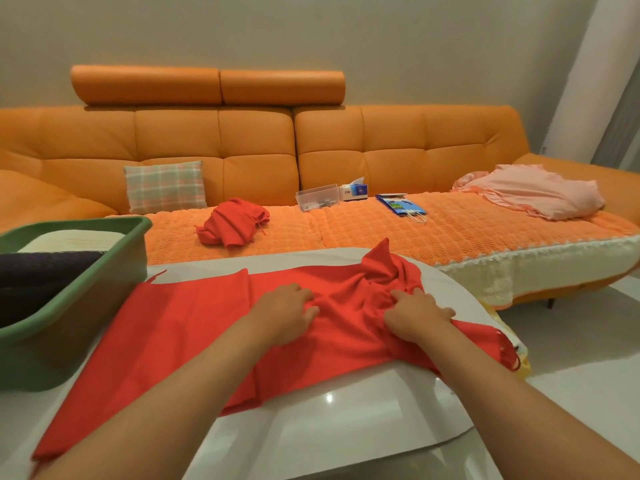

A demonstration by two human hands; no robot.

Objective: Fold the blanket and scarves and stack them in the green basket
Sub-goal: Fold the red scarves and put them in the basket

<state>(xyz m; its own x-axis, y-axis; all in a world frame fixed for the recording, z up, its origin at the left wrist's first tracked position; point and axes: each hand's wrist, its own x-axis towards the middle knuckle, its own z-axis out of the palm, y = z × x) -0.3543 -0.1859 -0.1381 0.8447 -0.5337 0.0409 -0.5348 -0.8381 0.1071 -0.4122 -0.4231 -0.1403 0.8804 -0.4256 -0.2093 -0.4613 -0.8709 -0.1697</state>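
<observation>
A red scarf [180, 327] lies spread across the white table [346, 417], flat on the left and bunched up at its right end. My left hand [287, 310] and my right hand [415, 315] both rest on the bunched middle, fingers curled into the folds and gripping the cloth. A second red scarf [232, 221] sits crumpled on the sofa seat behind. The green basket [104, 271] stands at the table's left with a dark folded cloth [38, 275] and a cream one [72, 240] inside. A pink blanket [533, 192] lies heaped at the sofa's right.
The orange sofa [381, 140] runs along the wall with a knitted cover [433, 230]. On it are a plaid cushion [164, 187], a clear box [317, 197], a tissue box [353, 190] and a blue paper bag [403, 205]. Something yellow [519, 351] shows beyond the table's right edge.
</observation>
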